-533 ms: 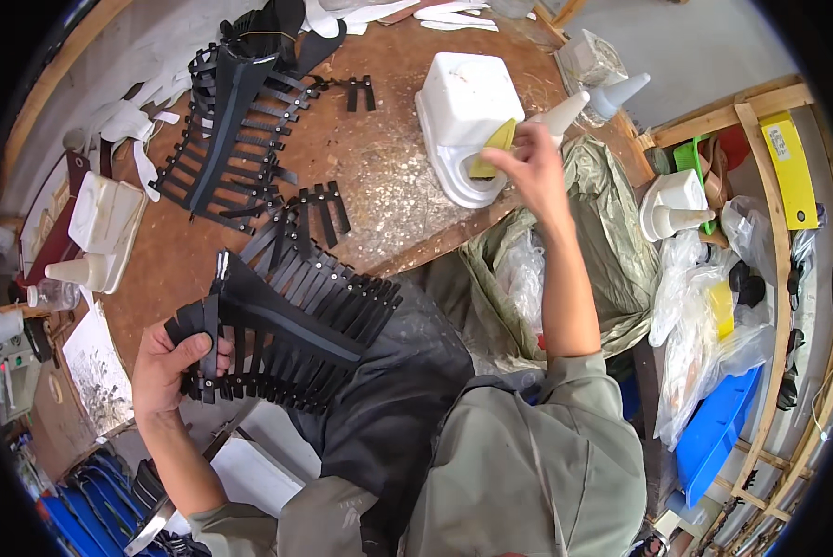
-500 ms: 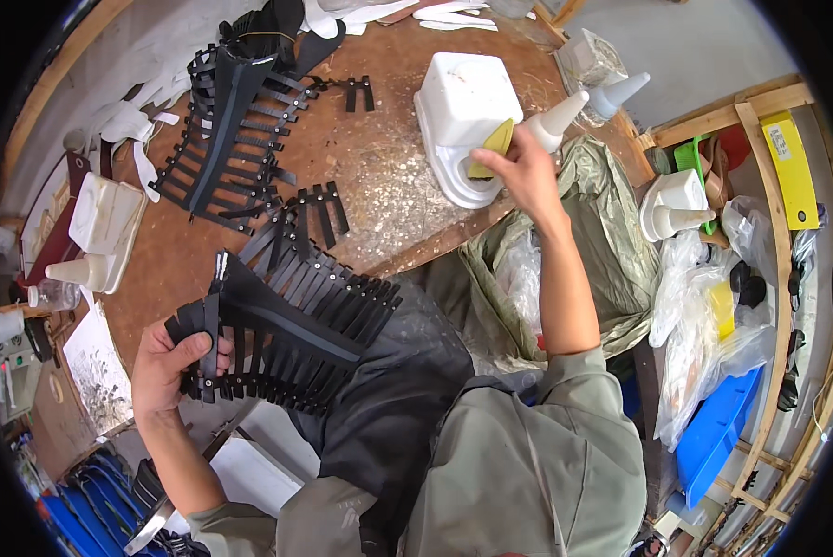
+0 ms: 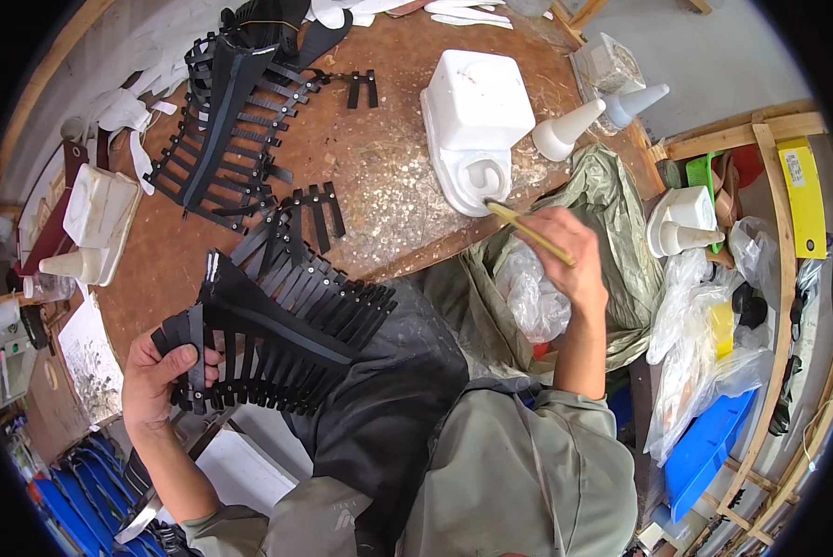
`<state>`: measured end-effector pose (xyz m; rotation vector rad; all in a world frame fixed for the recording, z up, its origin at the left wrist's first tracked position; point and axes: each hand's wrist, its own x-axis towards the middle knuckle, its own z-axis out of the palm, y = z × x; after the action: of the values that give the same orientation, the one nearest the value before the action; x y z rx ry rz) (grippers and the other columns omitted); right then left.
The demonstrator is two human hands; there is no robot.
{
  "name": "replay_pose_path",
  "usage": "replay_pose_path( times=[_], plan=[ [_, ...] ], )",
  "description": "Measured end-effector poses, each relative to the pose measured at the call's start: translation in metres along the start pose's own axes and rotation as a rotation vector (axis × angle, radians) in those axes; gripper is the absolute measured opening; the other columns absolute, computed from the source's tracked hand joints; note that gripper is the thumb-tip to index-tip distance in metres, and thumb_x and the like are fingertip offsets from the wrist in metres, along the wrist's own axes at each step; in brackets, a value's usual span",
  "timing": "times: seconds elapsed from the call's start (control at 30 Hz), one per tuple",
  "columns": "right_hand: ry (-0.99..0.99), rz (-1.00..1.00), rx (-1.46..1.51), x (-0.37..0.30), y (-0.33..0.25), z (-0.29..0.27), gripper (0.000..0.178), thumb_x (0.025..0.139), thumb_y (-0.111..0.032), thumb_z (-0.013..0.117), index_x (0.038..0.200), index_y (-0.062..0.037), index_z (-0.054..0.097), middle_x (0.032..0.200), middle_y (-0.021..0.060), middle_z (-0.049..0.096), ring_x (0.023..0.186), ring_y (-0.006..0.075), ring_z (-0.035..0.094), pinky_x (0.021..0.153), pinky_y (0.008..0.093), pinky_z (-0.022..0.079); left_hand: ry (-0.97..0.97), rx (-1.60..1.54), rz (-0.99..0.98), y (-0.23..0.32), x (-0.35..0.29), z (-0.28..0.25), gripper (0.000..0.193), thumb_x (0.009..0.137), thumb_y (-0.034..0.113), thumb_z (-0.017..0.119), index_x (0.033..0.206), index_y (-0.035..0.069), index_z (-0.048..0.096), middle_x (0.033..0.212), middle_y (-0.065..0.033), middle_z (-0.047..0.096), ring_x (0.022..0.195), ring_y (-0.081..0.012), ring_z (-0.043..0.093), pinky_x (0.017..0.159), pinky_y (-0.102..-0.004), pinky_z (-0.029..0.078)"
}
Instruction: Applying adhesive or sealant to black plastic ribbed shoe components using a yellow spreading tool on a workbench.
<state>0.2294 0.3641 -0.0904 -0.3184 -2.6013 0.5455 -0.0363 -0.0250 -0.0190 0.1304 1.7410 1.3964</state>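
Observation:
My left hand [image 3: 156, 381] is closed on the left end of a black strappy shoe upper [image 3: 282, 320], pinching it between thumb and fingers. Rows of thin straps with small metal studs fan out from its central band, and it rests partly over my dark-clothed leg. Pinched in my right hand [image 3: 570, 255] is a flat yellow-handled brush [image 3: 535, 234], seen edge-on. Its dark tip is at the near lip of a white glue pot [image 3: 481, 102], which has a round open cup in front. Whether the tip touches the lip, I cannot tell.
More black strappy uppers [image 3: 221, 139] lie on the brown, glue-spotted table [image 3: 389, 200]. Two cone-shaped nozzles [image 3: 565, 130] stand right of the pot. An olive plastic bag [image 3: 611, 223] hangs at the table's edge. A second white pot [image 3: 101, 209] stands left; wooden shelving [image 3: 779, 232] rises right.
My right hand has drawn the brush out of the pot's cup, toward me and to the right, turning it edge-on. My left hand keeps its hold on the shoe upper.

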Motion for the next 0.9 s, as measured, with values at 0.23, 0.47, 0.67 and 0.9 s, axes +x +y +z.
replay_pose_path(
  times=[0.23, 0.47, 0.67, 0.9],
  plan=[
    [0.531, 0.953, 1.142, 0.006, 0.029, 0.043, 0.021, 0.086, -0.006, 0.059, 0.1, 0.0105, 0.058, 0.084, 0.018, 0.065, 0.06, 0.0181, 0.064, 0.053, 0.0265, 0.055, -0.066, -0.007, 0.016, 0.004, 0.006, 0.004, 0.024, 0.078, 0.012, 0.069, 0.094, -0.004, 0.062, 0.075, -0.0118, 0.067, 0.059, -0.0168, 0.063, 0.055, -0.0269, 0.053],
    [0.365, 0.457, 0.438, -0.003, -0.013, 0.025, 0.019, 0.083, -0.005, 0.065, 0.1, 0.0049, 0.064, 0.09, 0.0117, 0.066, 0.075, 0.0179, 0.063, 0.067, 0.0287, 0.05, -0.083, -0.105, 0.012, -0.009, -0.002, -0.012, 0.031, 0.078, 0.011, 0.067, 0.103, -0.005, 0.058, 0.079, -0.0139, 0.067, 0.062, -0.0177, 0.064, 0.057, -0.0277, 0.052],
    [0.039, 0.121, -0.107, -0.008, -0.009, 0.008, 0.019, 0.083, -0.006, 0.062, 0.101, -0.0014, 0.065, 0.092, 0.0102, 0.063, 0.083, 0.0214, 0.061, 0.079, 0.0285, 0.047, -0.248, -0.213, -0.015, -0.013, 0.01, -0.016, 0.028, 0.083, 0.007, 0.063, 0.107, -0.006, 0.056, 0.088, -0.0154, 0.067, 0.073, -0.0191, 0.066, 0.066, -0.0287, 0.055],
    [0.232, 0.76, 0.458, -0.006, 0.001, 0.002, 0.028, 0.084, -0.021, 0.067, 0.096, 0.0047, 0.064, 0.074, 0.0082, 0.065, 0.061, 0.0114, 0.057, 0.061, 0.0243, 0.047, -0.306, -0.259, -0.004, -0.018, 0.002, -0.024, 0.024, 0.083, 0.009, 0.064, 0.104, -0.003, 0.059, 0.088, -0.0132, 0.068, 0.073, -0.0169, 0.066, 0.067, -0.0271, 0.054]
  ],
)
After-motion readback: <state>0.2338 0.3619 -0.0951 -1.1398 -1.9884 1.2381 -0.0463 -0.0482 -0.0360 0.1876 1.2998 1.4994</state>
